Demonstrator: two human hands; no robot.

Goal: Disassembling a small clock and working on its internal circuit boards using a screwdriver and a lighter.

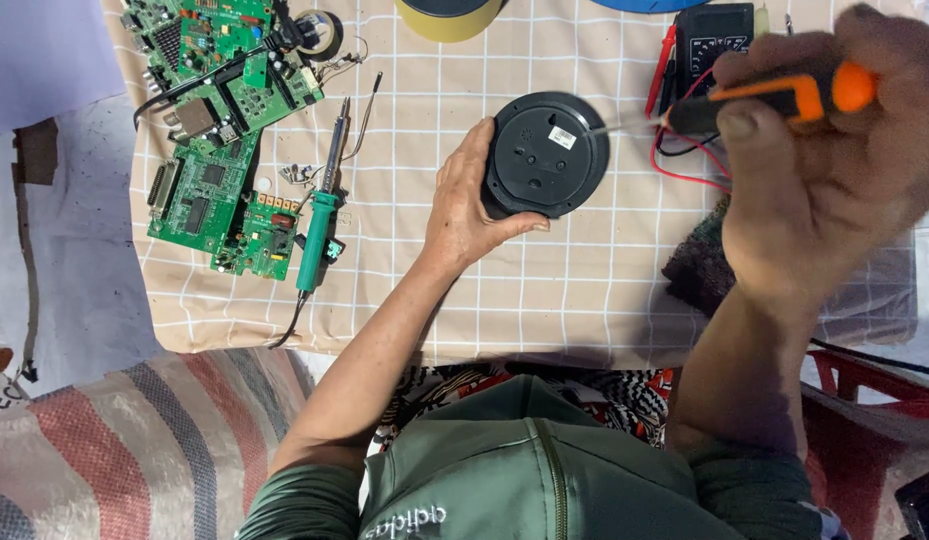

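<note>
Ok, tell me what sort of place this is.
Probably a small electronics repair bench. Green circuit boards and a soldering iron lie on the checked cloth, a multimeter sits behind, and the right hand holds a screwdriver to a round black device.

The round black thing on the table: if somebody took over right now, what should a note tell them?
Left hand: holds the round black device by its left edge, back side up, on the checked cloth.
Right hand: grip closed on an orange-handled screwdriver, tip at the device's upper right edge.
Nearby: green circuit boards and a soldering iron at left, a multimeter with red leads at top right.
Done: not visible whether any screws are out.
Left: back cover still on.
</note>
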